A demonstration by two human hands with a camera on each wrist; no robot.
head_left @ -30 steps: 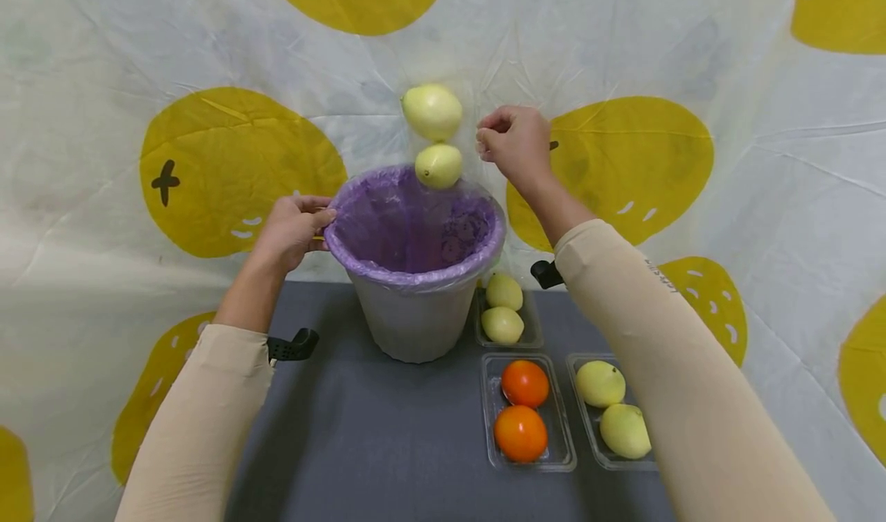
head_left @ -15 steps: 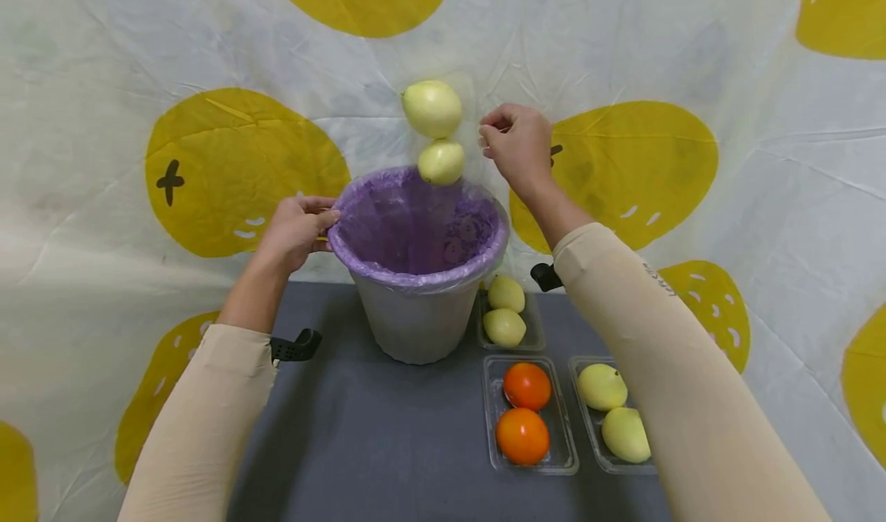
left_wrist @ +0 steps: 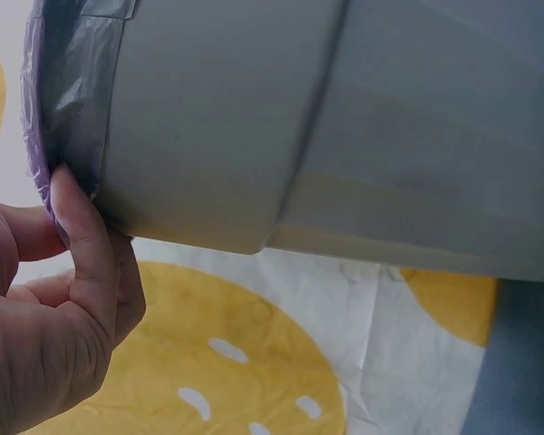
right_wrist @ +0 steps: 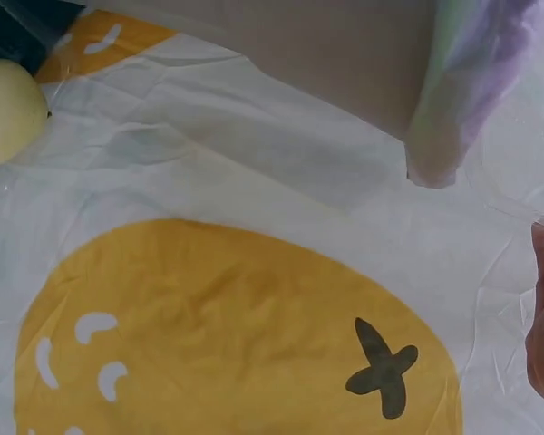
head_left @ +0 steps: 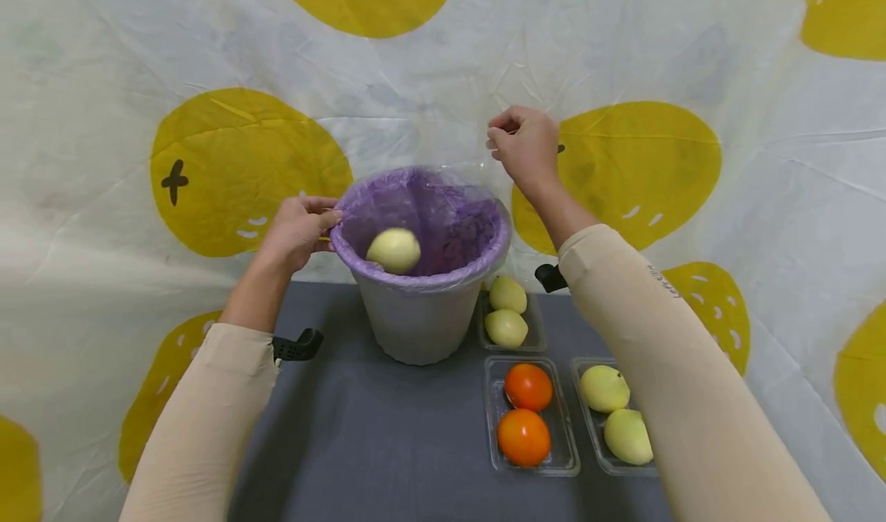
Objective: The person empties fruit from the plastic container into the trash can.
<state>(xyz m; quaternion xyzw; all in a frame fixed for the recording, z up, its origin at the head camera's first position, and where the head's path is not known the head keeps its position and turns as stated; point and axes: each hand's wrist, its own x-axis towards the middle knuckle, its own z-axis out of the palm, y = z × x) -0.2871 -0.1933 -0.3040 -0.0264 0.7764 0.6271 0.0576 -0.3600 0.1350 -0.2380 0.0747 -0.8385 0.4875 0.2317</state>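
Note:
My left hand point(head_left: 298, 230) grips the rim of a grey-white bin point(head_left: 418, 322) lined with a purple plastic bag point(head_left: 443, 191). In the left wrist view, the thumb and fingers pinch the rim and folded liner point(left_wrist: 38, 136) between them. Over the bin's back right side, my right hand point(head_left: 526, 145) pinches the edge of a clear plastic tray point(head_left: 453, 145), tilted and hard to make out. One pale yellow pear point(head_left: 394, 251) is inside the bin's mouth at the left, slightly blurred. A second pear is out of sight.
Right of the bin on the grey table point(head_left: 388, 445) stand a clear tray of yellow pears point(head_left: 506, 328), a tray of two orange fruits point(head_left: 524, 437) and another pear tray point(head_left: 626, 436), partly behind the right sleeve. A printed cloth point(head_left: 388, 122) hangs close behind.
Two pears that were at the tray above the bin have left it; one now shows inside the bin. My right hand has shifted slightly right, while my left stays on the rim.

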